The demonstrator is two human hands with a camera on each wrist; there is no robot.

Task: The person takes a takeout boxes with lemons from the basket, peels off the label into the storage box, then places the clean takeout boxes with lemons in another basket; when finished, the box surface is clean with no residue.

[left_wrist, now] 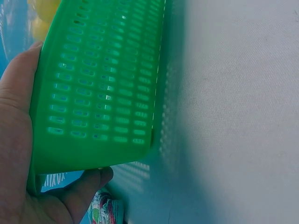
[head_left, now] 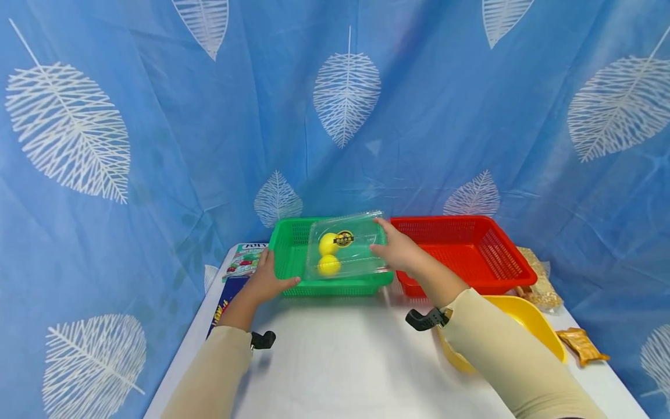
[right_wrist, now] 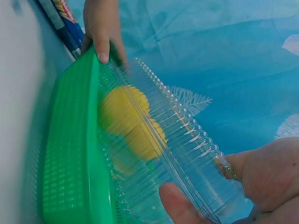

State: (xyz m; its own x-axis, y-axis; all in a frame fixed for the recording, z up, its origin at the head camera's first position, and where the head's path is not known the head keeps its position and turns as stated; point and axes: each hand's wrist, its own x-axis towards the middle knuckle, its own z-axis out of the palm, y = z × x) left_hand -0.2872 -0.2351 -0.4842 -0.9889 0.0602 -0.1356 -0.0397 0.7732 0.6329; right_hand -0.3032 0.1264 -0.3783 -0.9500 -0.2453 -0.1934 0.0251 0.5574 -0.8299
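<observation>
A clear plastic clamshell box (head_left: 361, 253) with a dark round label is tilted over the green basket (head_left: 335, 289). My right hand (head_left: 400, 247) grips the box by its right end, thumb and fingers on opposite edges in the right wrist view. Through the plastic show yellow round fruits (right_wrist: 122, 111), bunched toward the box's left end. My left hand (head_left: 264, 282) holds the basket at its front left corner. In the left wrist view the thumb (left_wrist: 21, 77) lies along the rim while the fingers (left_wrist: 86, 189) bend round the basket's end.
Right of the green basket stands a red basket (head_left: 460, 259). A yellow basin (head_left: 534, 326) is partly behind my right sleeve. A bag of pale grains (head_left: 541, 285) and a small orange packet (head_left: 582, 345) lie far right. A printed packet (head_left: 243, 262) and a dark blue box (head_left: 227, 294) lie left.
</observation>
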